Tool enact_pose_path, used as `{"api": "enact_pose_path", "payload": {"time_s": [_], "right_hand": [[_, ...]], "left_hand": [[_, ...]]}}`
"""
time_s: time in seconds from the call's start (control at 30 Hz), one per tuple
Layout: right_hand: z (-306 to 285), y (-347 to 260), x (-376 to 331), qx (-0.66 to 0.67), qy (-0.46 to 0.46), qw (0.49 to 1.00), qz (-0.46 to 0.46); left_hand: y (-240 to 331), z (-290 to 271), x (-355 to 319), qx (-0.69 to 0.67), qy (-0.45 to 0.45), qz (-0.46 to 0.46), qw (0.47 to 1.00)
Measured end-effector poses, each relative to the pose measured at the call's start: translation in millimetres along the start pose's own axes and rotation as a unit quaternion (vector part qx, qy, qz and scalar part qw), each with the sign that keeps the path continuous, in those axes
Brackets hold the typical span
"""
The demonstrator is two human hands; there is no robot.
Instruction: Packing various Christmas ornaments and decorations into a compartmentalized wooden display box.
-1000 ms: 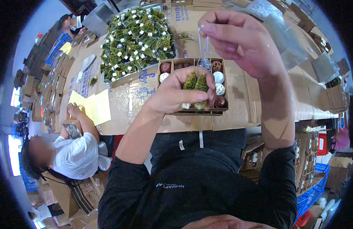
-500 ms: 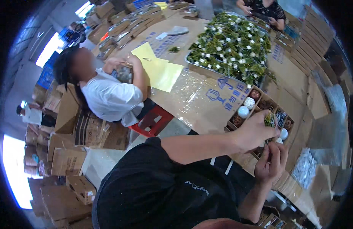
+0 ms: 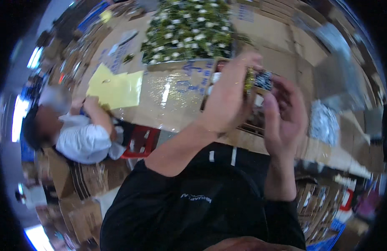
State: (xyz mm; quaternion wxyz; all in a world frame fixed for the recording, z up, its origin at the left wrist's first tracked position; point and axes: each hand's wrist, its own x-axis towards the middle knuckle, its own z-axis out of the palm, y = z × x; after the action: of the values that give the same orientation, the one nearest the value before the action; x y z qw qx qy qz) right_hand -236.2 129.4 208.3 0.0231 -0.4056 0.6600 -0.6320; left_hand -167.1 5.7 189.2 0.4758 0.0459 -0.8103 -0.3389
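My left hand (image 3: 231, 92) is over a divided cardboard box (image 3: 203, 102), its back toward me and its fingers bent down out of sight. Against its fingers shows gold-green tinsel (image 3: 248, 81); whether it is held or lies in the box I cannot tell. My right hand (image 3: 287, 115) is at the box's right side, thumb and fingers apart, with no held thing visible between them. Close to its fingertips is a dark blue and white patterned ornament (image 3: 263, 79). White and reddish balls show partly in the compartments. Both hands are blurred.
A tray of green sprigs with white tags (image 3: 187, 31) stands beyond the box. Yellow sheets (image 3: 116, 88) lie to the left, by a seated co-worker in a white shirt (image 3: 85, 138) on a red stool. A heap of silvery plastic (image 3: 324, 123) lies at the right.
The view has swung right, shifting the scene leftward and up. My hands, close together at the fingertips before, are now apart, and my right fingers have opened out.
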Motion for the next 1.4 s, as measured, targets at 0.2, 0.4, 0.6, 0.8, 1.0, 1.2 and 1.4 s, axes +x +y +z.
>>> {"api": "enact_pose_path", "payload": {"time_s": [0.2,0.4,0.6,0.8,1.0,1.2,1.4], "right_hand": [[3,3,37,-0.044,-0.102,0.993,0.050],[-13,8,44,-0.030,-0.167,0.985,-0.012],[-25,-6,52,-0.060,-0.170,0.968,-0.175],[-16,6,30,-0.140,-0.180,0.928,-0.295],[-19,41,3,-0.238,-0.240,0.886,-0.318],[-10,52,-6,-0.278,-0.270,0.885,-0.259],[-6,42,-3,-0.306,-0.298,0.869,-0.249]], "left_hand": [[-12,19,3,0.077,0.004,-0.042,0.996],[-32,6,8,-0.085,-0.111,-0.068,0.988],[-32,-22,33,-0.086,-0.256,0.063,0.961],[-39,-29,36,-0.033,-0.362,0.096,0.927],[-41,-60,28,0.139,-0.379,0.086,0.911],[-24,-67,-6,0.098,-0.445,0.064,0.888],[-31,-58,-27,0.137,-0.450,0.100,0.877]]}}
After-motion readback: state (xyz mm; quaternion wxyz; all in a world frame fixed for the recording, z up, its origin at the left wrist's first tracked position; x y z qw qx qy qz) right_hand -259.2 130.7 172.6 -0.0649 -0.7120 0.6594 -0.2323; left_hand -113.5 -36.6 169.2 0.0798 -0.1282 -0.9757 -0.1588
